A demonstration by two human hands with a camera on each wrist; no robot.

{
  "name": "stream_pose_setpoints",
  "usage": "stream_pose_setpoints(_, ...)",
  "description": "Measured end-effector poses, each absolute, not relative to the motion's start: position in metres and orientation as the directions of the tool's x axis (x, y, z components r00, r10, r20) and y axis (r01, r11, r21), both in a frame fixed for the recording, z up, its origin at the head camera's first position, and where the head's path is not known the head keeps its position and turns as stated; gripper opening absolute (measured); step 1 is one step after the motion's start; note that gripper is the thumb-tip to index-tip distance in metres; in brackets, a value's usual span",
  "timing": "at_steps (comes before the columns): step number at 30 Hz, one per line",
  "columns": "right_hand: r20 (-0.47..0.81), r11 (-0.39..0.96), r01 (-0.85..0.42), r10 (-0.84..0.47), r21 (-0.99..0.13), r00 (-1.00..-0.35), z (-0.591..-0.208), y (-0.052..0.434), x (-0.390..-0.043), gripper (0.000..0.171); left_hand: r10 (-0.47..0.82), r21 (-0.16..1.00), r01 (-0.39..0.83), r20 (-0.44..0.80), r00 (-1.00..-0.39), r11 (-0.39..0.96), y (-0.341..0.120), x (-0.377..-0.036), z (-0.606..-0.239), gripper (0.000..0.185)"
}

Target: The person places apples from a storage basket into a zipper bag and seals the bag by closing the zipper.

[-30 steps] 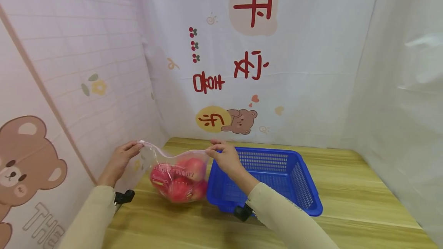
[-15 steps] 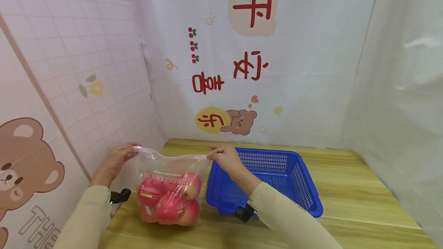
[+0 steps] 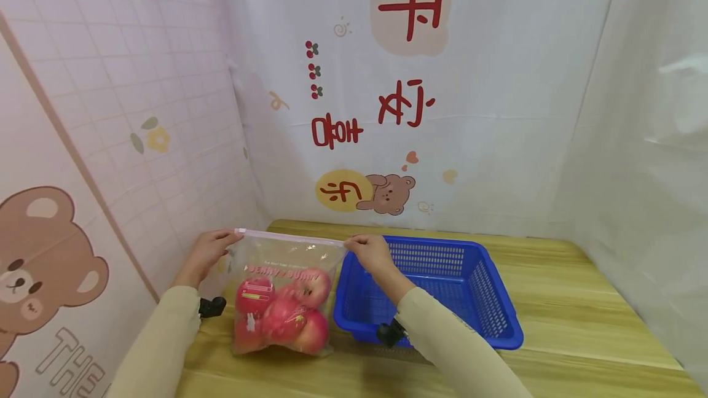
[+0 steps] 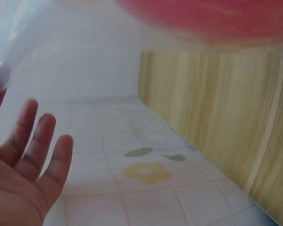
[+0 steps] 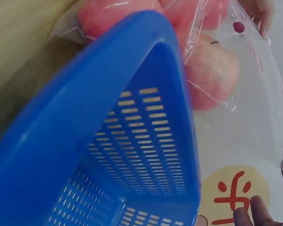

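Observation:
A clear zip bag [image 3: 282,251] with a pink top strip hangs between my two hands, several red apples [image 3: 284,319] filling its lower part. My left hand [image 3: 206,255] pinches the strip's left corner, by the white slider; in the left wrist view its other fingers [image 4: 46,141] are spread off the bag. At the opposite corner, my right hand [image 3: 373,257] pinches the strip between thumb and fingertips. The strip is pulled nearly straight. In the right wrist view an apple [image 5: 211,70] shows through the plastic, right beside the basket's rim.
A blue plastic basket [image 3: 511,318] with slotted walls stands to the right of the bag, under my right forearm. Below lies a wood-grain table [image 3: 586,312]. Printed white cloth walls [image 3: 498,109] enclose the back and sides.
The bag first came down and nearer, its apples settling upright, then shifted slightly right and up. The sagging top strip is now stretched almost straight. Both hands keep their corners.

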State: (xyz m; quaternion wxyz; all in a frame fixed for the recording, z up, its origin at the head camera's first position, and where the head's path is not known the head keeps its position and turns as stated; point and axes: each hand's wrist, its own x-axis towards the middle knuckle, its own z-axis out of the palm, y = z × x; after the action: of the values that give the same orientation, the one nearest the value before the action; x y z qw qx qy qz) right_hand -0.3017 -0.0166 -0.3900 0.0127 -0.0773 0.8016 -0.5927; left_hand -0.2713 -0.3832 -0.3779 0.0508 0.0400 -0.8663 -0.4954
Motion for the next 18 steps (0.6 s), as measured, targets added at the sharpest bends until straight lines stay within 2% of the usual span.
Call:
stream_pose_setpoints(9,0.06,0.3,-0.098,-0.132,-0.949,-0.989,-0.395,-0.003,-0.31,0.025,-0.221,0.792,-0.084,0.066,-0.973,0.605,-0.363,-0.295,-0.378,0.052)
stream_pose_setpoints(14,0.043,0.304,-0.081,-0.128,-0.949,-0.991,-0.395,0.005,-0.311,0.027,-0.267,0.75,-0.107,0.096,-0.959,0.652,-0.351,-0.297,-0.378,0.061)
stream_pose_setpoints(18,0.056,0.304,-0.1,-0.15,-0.947,-0.987,-0.396,0.008,-0.31,0.029,-0.273,0.701,-0.067,0.186,-0.944,0.71,-0.347,-0.296,-0.384,0.067)
